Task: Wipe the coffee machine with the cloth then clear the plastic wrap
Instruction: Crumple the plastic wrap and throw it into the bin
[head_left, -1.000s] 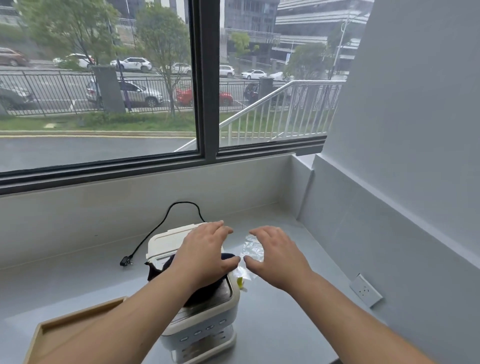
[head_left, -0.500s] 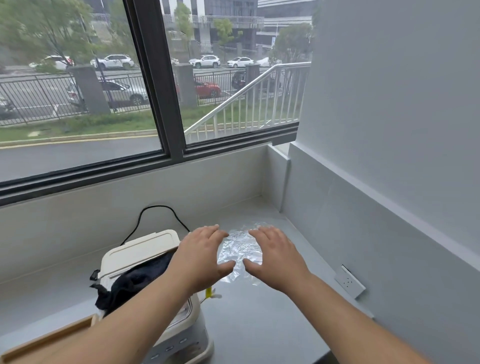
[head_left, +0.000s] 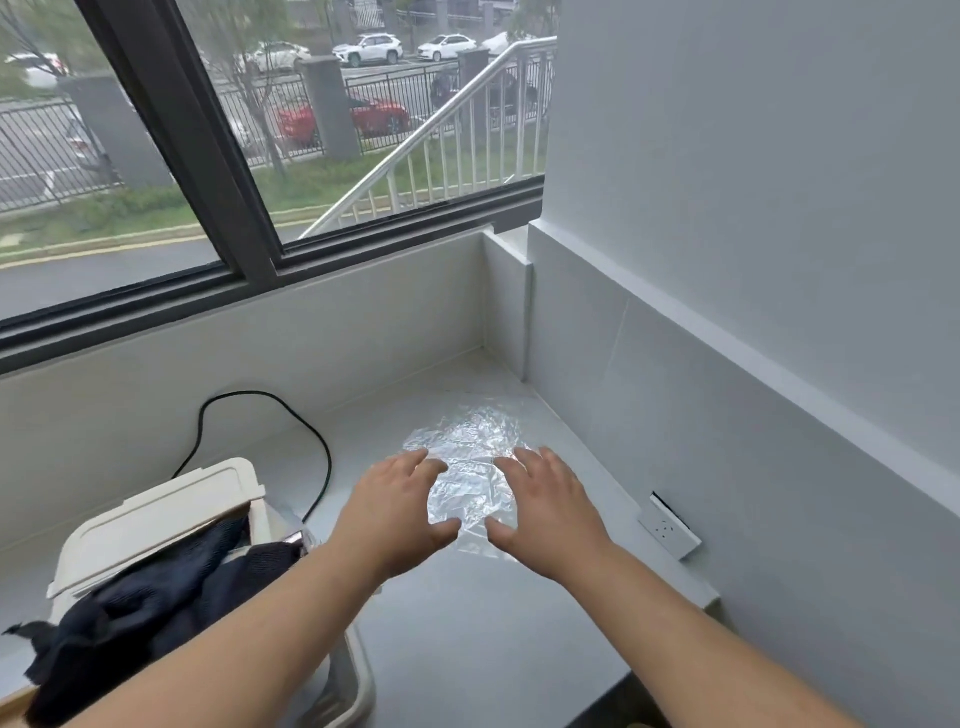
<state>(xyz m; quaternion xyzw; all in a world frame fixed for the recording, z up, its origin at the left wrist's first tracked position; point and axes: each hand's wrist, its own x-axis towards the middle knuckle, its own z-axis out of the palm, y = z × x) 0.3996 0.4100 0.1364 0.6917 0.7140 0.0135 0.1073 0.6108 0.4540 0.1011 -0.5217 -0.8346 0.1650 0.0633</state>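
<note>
Plastic wrap (head_left: 470, 467) lies crumpled and nearly flat on a grey counter (head_left: 467, 623), in the far corner where the ledge under the window (head_left: 363, 130) meets the pale side wall. A person's bare arms stretch toward it from the near edge. The left hand (head_left: 397, 512) is palm down over the sheet's left edge and the right hand (head_left: 545, 506) is palm down over its right edge. Both sets of fingers are spread and loose, grasping nothing. The fingertips point toward the window, and the two thumbs angle inward toward each other across the near part of the wrap. Most of the sheet shows in the gap between the hands and beyond the fingertips. Whether the palms or fingers actually touch the film cannot be told from this angle.

To the left of the left forearm stands a cream coffee machine (head_left: 156, 514), with a dark cloth (head_left: 156, 587) draped in a heap over its top and front. A black cord (head_left: 328, 462) loops across the counter behind the machine, well clear of the wrap. A white wall socket (head_left: 670, 530) sits low on the side wall, just beside the right hand. Outside the glass are a railing, grass, a fence and parked cars.
</note>
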